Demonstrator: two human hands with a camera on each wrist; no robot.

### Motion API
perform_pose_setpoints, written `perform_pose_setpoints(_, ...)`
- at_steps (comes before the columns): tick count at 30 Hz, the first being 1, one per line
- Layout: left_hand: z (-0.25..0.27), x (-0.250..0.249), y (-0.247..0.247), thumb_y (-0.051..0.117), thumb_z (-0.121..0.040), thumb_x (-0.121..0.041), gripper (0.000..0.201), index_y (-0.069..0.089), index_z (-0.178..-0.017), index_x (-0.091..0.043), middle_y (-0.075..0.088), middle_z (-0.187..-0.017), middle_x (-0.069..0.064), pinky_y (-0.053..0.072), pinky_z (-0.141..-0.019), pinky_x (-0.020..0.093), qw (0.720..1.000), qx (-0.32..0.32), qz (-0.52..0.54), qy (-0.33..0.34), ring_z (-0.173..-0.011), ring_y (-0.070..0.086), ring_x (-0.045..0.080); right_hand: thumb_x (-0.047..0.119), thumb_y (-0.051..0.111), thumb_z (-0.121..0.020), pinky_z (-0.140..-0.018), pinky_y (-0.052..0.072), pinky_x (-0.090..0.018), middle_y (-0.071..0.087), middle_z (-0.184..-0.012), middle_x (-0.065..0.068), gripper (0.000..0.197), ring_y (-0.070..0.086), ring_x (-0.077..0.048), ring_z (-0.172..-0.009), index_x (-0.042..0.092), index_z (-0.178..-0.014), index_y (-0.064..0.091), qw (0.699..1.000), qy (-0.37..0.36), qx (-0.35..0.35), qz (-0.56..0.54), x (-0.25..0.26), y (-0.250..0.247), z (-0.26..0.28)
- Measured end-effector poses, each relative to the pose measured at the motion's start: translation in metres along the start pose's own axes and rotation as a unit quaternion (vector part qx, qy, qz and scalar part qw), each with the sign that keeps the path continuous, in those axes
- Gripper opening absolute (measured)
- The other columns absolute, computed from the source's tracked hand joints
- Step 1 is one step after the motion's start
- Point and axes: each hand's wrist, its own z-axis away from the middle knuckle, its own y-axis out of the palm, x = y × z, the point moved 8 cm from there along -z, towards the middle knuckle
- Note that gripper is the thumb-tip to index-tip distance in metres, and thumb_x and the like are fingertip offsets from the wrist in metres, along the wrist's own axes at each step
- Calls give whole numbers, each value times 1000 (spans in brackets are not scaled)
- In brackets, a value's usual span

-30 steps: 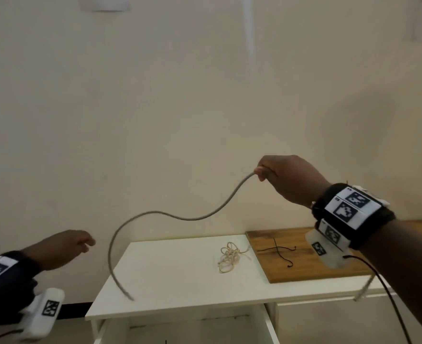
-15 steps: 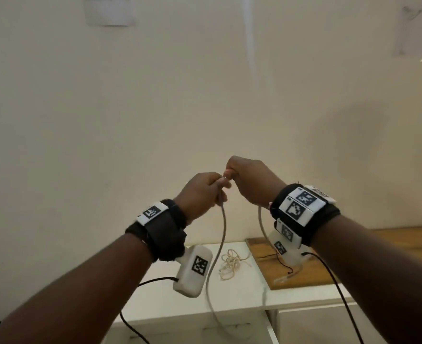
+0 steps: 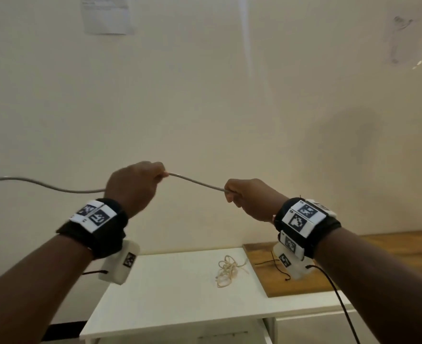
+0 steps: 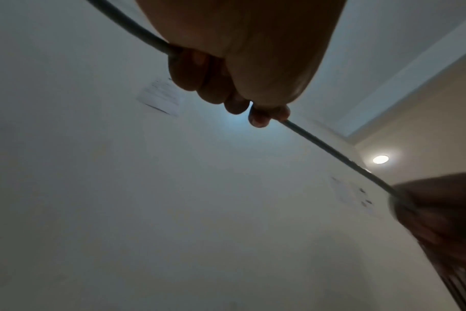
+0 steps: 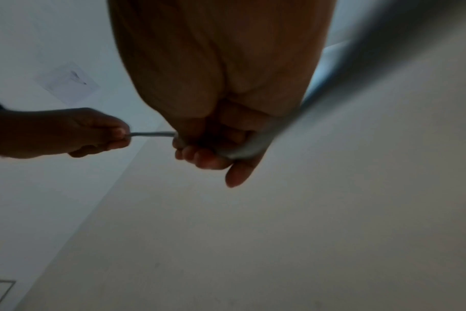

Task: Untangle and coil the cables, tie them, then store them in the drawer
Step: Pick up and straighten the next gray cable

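I hold a grey cable (image 3: 196,181) taut in the air in front of the wall. My left hand (image 3: 135,184) grips it in a fist; the cable trails out past the left edge of the head view (image 3: 31,182). My right hand (image 3: 247,197) grips the cable's other side, lower and to the right. In the left wrist view the fingers (image 4: 213,84) curl round the cable (image 4: 333,151). In the right wrist view the cable (image 5: 152,134) runs between both hands and bends round my right fingers (image 5: 208,157). A tangled beige cord (image 3: 227,270) lies on the white table (image 3: 180,306).
A wooden board (image 3: 304,276) at the table's right holds thin black ties (image 3: 277,266). Below the table's front edge the white drawer (image 3: 267,333) stands partly out. Papers (image 3: 107,14) hang on the wall. Black camera leads (image 3: 339,299) dangle from my wrists.
My left hand came up, met the right hand at the cable, then slid left along it. The hands now stand apart with the cable stretched between them.
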Motion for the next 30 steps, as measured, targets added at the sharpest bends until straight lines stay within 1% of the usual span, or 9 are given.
perform_pose_setpoints(5,5,60,-12,53,-98,-25,15,65,-90,-19,66,-84,7,41,-59,36,998,11,-46,-42,-68,56,31,16,44,-99,-70,55,-40,64,-82,4,24,60,-20,-71,34,-94,59,994,14,-6,106,-16,-14,4)
perform_pose_setpoints(7,10,80,-19,56,-97,-22,13,64,-87,-18,66,-80,10,42,-59,36,997,-9,-39,-61,-64,55,32,17,41,-101,-72,54,-39,65,-88,5,22,61,-21,-75,32,-101,58,986,7,0,169,-14,-17,7)
perform_pose_setpoints(9,19,118,-21,55,-98,-25,20,57,-78,-28,62,-74,10,43,-59,37,994,-4,-35,-102,-61,49,29,15,42,-101,-72,54,-38,66,-91,6,22,61,-19,-77,29,-103,58,979,4,-3,203,-22,-23,14)
perform_pose_setpoints(13,49,201,-12,34,-92,-52,26,47,-74,-38,55,-62,1,49,-60,43,988,9,-20,-150,-57,53,30,13,46,-100,-71,54,-31,66,-86,11,24,62,-11,-75,28,-107,63,979,14,-2,206,-51,-38,37)
perform_pose_setpoints(16,62,229,-2,29,-93,-56,34,48,-73,-36,55,-60,0,49,-58,43,989,1,-11,-146,-55,53,30,16,41,-101,-70,50,-29,67,-89,14,24,62,-12,-77,30,-108,60,976,11,4,218,-52,-34,42)
perform_pose_setpoints(19,64,218,-7,30,-93,-55,32,49,-74,-37,59,-64,-1,49,-60,44,986,19,5,-167,-58,56,29,22,37,-104,-60,37,-22,59,-87,16,21,60,-14,-74,29,-109,57,972,13,-12,235,-51,-28,37)
perform_pose_setpoints(23,64,178,-19,42,-91,-46,19,57,-78,-45,63,-73,-6,48,-67,41,983,72,57,-159,-66,58,20,30,47,-100,-68,45,-32,69,-89,6,20,61,-17,-73,26,-103,66,964,14,-109,244,-63,-59,42)
perform_pose_setpoints(27,59,122,-10,66,-93,-14,29,72,-79,-39,67,-78,-5,42,-70,18,975,139,142,-94,-72,60,5,27,63,-89,-69,36,-39,63,-76,-6,14,56,-30,-72,26,-83,76,900,88,-280,323,-73,-114,64)
perform_pose_setpoints(30,48,70,8,75,-87,-23,20,74,-77,-40,66,-80,-5,38,-70,10,971,169,156,-61,-80,58,0,21,57,-91,-67,47,-33,72,-75,-7,18,65,-33,-72,18,-92,75,932,188,-281,135,-90,-143,65)
